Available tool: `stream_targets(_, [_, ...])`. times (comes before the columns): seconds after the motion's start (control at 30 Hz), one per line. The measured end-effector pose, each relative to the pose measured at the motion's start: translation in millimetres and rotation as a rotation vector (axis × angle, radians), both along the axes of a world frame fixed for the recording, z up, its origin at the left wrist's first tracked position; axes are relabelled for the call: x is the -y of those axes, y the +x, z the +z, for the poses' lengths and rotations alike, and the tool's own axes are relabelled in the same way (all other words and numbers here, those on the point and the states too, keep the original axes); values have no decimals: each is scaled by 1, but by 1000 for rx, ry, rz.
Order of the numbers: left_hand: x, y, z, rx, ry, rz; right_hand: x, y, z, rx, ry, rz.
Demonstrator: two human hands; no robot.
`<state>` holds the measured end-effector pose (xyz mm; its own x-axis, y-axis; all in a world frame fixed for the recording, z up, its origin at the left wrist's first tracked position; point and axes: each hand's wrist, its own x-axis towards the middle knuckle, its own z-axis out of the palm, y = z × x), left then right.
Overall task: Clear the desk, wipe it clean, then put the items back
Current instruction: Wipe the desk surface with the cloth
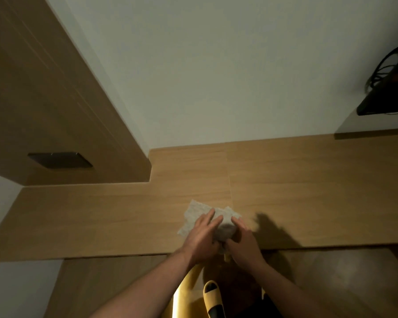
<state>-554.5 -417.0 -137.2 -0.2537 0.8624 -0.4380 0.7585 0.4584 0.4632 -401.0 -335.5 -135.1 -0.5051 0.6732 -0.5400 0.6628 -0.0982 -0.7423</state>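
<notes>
A white textured paper towel lies on the wooden desk near its front edge, at the middle. My left hand rests flat on the towel with straight fingers. My right hand lies on the towel's right side with its fingers extended over it. Between the two hands the towel bunches up. The part of the towel under the hands is hidden.
A wooden cabinet with a dark handle recess stands at the left. A black device with cables sits on a shelf at the far right. Below the desk edge I see a yellow slipper on the floor.
</notes>
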Motion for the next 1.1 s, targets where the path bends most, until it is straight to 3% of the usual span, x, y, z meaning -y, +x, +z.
stream_targets(0.13, [-15,2,-11,-21,-111,-78,-12,43,-1,99,36,-111])
stream_targets(0.27, [3,-21,-32,-165,-167,-133,-18,80,-2,213,54,-44])
stream_targets(0.5, [121,-113,-47,-247,-222,327,-25,112,-21,369,135,69])
stream_targets(0.6, [167,-147,-49,-270,-290,508,-33,121,-56,459,149,170])
stream_targets(0.67, [175,-155,-48,-273,-304,559,-39,126,-89,508,146,225])
stream_targets(0.8, [143,-132,-43,-227,-193,736,-26,111,-55,510,203,265])
stream_targets(0.9, [108,-88,-35,-189,-144,684,-22,109,-48,500,221,297])
stream_targets(1.0, [69,-25,-25,-23,-31,535,-18,106,-33,474,174,247])
stream_targets(1.1, [31,23,-17,147,-46,314,-17,111,-29,464,179,274])
